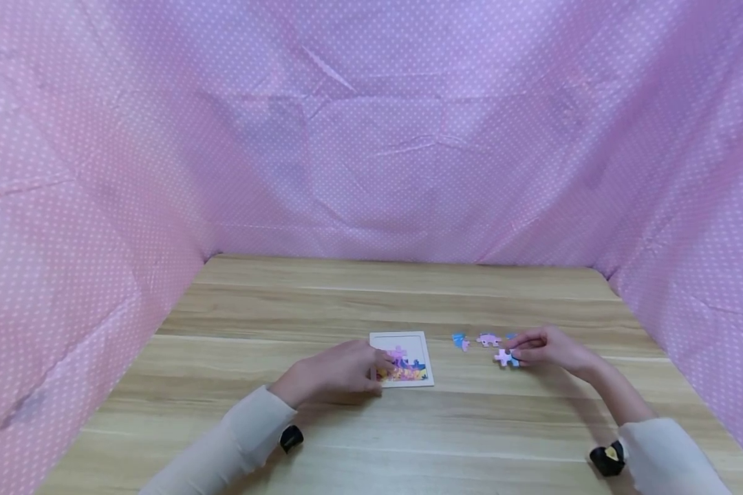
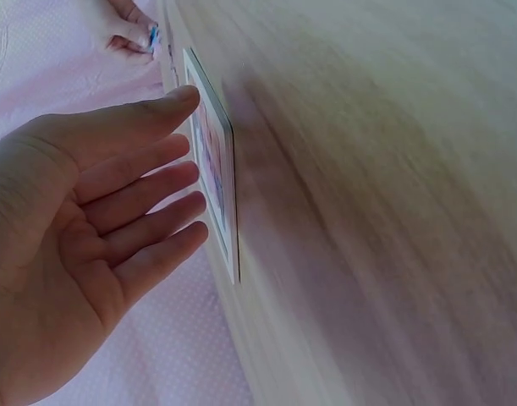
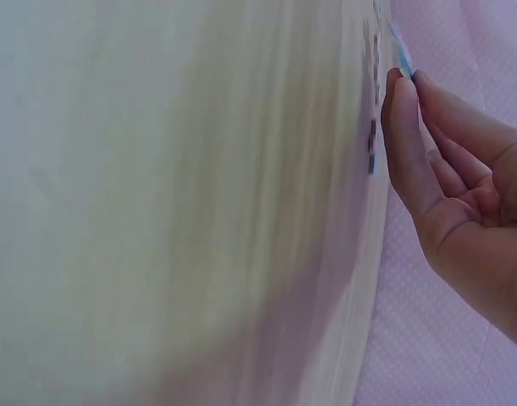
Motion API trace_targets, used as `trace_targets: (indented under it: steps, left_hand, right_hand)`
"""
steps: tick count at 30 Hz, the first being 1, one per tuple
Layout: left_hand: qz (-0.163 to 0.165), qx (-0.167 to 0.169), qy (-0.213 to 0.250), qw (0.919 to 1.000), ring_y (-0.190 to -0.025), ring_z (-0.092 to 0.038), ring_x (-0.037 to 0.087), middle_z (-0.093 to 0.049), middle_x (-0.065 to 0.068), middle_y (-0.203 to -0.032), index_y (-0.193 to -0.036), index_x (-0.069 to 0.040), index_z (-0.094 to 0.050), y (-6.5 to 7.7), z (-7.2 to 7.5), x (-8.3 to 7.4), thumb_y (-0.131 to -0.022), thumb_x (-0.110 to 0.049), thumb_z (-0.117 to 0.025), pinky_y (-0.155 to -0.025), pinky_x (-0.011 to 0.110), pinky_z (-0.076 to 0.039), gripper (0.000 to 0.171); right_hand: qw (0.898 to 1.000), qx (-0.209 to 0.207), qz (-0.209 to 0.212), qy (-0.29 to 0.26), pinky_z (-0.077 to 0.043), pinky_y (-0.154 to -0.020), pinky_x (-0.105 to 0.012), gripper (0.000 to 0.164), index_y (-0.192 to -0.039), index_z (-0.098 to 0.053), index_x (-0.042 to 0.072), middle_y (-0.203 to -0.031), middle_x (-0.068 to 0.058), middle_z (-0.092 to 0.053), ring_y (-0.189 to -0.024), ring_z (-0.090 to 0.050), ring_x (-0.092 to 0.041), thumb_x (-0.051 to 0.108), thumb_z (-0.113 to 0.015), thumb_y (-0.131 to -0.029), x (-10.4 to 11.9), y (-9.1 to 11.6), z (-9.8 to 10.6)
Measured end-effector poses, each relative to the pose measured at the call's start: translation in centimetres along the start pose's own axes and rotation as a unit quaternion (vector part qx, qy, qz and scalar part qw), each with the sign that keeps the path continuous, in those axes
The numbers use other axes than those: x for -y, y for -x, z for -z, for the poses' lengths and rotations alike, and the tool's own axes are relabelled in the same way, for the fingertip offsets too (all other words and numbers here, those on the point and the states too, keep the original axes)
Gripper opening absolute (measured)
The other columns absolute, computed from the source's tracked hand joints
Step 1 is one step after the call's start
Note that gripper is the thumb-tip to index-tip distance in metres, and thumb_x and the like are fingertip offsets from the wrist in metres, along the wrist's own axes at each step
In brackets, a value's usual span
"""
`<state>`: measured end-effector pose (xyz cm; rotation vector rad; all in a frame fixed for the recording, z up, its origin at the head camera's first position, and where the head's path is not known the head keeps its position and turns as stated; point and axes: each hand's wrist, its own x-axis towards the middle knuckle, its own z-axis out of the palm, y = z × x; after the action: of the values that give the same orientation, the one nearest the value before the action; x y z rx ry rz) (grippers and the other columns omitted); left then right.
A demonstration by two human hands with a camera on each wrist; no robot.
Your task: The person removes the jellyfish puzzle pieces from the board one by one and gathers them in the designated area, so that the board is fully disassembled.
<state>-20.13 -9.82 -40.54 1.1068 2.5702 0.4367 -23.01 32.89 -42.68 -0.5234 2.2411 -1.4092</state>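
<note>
Left grip (image 1: 347, 368): fingers loosely extended, holding nothing, at the left side of the partly filled puzzle tray (image 1: 413, 340). Right grip (image 1: 551, 350): thumb and finger pinching a bluish piece (image 3: 402, 55); loose pieces (image 1: 488, 338) lie left of it on the tabletop (image 1: 458, 426).

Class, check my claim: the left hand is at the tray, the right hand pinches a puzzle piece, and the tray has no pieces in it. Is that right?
Not quite: the tray does have pieces in it, mostly toward its near side, as the head view shows. The rest stands.
</note>
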Motion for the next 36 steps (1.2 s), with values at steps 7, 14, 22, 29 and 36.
trace_targets:
  steps: [7,14,22,29,36]
  left_hand:
    - [-0.002,0.001,0.003,1.0000,-0.073,-0.055,-0.001,-0.069,-0.006,-0.133,-0.128,-0.018,-0.073,0.0,-0.2,0.5,-0.092,-0.023,-0.077,-0.074,0.017,-0.049,0.036]
    - [0.000,0.004,-0.013,0.9999,-0.078,-0.053,0.002,-0.068,-0.007,-0.135,-0.128,-0.019,-0.073,-0.2,-0.4,0.6,-0.091,-0.023,-0.078,-0.077,0.019,-0.048,0.038]
    - [-0.001,0.009,-0.033,0.9994,-0.110,-0.065,0.006,-0.067,-0.003,-0.137,-0.128,-0.018,-0.073,-0.2,-0.4,0.4,-0.092,-0.022,-0.078,-0.100,0.029,-0.053,0.037]
    - [-0.001,0.006,-0.025,0.9997,-0.119,-0.065,0.009,-0.066,0.000,-0.138,-0.130,-0.016,-0.072,-0.1,-0.6,0.6,-0.092,-0.021,-0.077,-0.097,0.027,-0.052,0.038]
    - [-0.006,0.002,-0.023,0.9997,-0.128,-0.062,0.015,-0.063,0.000,-0.142,-0.131,-0.015,-0.070,0.1,-0.8,0.6,-0.094,-0.021,-0.075,-0.101,0.029,-0.052,0.038]
  right_hand:
    - [1.000,-0.009,-0.006,-0.019,-0.060,-0.079,-0.021,0.037,-0.118,-0.051,-0.029,-0.100,0.004,-0.075,-0.089,-0.069,0.001,0.000,-0.063,-0.098,-1.0,0.9,0.6]
    - [1.000,-0.020,-0.017,-0.013,-0.060,-0.076,-0.021,0.035,-0.116,-0.051,-0.030,-0.097,0.005,-0.075,-0.086,-0.068,0.001,-0.002,-0.063,-0.097,-1.4,1.5,0.8]
    - [0.998,-0.044,0.010,0.044,-0.059,-0.072,-0.019,0.030,-0.110,-0.060,-0.026,-0.094,0.008,-0.075,-0.082,-0.066,0.004,-0.002,-0.067,-0.094,-1.2,1.6,0.7]
    - [0.993,-0.067,0.009,0.094,-0.059,-0.067,-0.021,0.024,-0.105,-0.067,-0.021,-0.094,-0.008,-0.077,-0.077,-0.064,0.004,-0.002,-0.070,-0.091,-0.8,1.6,0.6]
    - [0.993,-0.066,-0.004,0.102,-0.059,-0.066,-0.022,0.023,-0.104,-0.067,-0.021,-0.096,-0.023,-0.075,-0.076,-0.064,0.004,-0.003,-0.071,-0.090,-0.7,1.6,0.6]
